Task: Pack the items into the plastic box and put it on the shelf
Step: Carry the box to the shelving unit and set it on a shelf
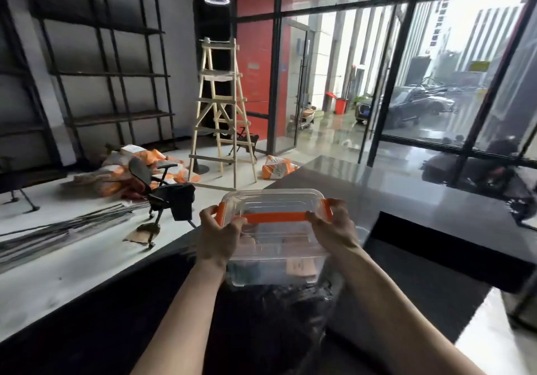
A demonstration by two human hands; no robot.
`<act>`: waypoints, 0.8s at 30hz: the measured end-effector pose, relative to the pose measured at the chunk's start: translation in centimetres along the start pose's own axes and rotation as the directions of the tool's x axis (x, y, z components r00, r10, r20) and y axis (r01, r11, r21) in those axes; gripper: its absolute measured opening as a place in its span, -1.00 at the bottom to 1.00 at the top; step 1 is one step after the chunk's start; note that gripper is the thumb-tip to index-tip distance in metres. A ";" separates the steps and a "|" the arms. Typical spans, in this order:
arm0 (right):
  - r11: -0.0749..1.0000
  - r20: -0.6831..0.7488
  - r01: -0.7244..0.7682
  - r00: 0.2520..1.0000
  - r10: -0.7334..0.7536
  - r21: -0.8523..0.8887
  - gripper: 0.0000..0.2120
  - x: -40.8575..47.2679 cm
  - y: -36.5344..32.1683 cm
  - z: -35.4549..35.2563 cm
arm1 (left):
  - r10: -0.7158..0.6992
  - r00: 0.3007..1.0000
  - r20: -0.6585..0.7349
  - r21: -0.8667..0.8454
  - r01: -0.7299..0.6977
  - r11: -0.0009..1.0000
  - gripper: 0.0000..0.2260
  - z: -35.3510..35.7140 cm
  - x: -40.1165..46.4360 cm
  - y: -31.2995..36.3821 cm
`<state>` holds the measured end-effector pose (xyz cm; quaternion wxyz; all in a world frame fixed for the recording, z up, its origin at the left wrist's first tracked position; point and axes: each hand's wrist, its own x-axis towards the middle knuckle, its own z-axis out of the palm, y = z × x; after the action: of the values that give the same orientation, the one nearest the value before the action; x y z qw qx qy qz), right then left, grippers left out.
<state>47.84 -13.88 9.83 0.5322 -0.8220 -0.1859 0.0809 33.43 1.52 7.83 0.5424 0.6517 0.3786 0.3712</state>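
Note:
A clear plastic box (276, 254) with a lid and orange clasps is held up in front of me, over the near edge of a dark counter (377, 194). My left hand (219, 236) grips its left side by the orange corner clasp. My right hand (334, 227) grips its right side, fingers over the right clasp. Through the clear walls I see pinkish and dark items inside, too blurred to name. A black metal shelf (113, 75) with bare boards stands against the far left wall.
A wooden stepladder (220, 113) stands mid-room. A toppled black office chair (165, 191), orange-and-white sacks (139, 168) and long metal rods (58, 232) lie on the floor to the left. Glass walls and a door (299, 84) are at the right.

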 end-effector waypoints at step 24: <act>0.965 -0.580 -0.258 0.778 0.242 0.057 -0.54 -18.2 33.2 -33.3 | 0.122 0.744 0.657 -0.067 -0.103 0.992 -0.41 35.4 -31.7 -11.3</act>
<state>49.47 -61.19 -7.43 0.5372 -0.8312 0.0953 -0.1067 50.15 -40.53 -10.42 0.6262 0.7549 0.1182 0.1547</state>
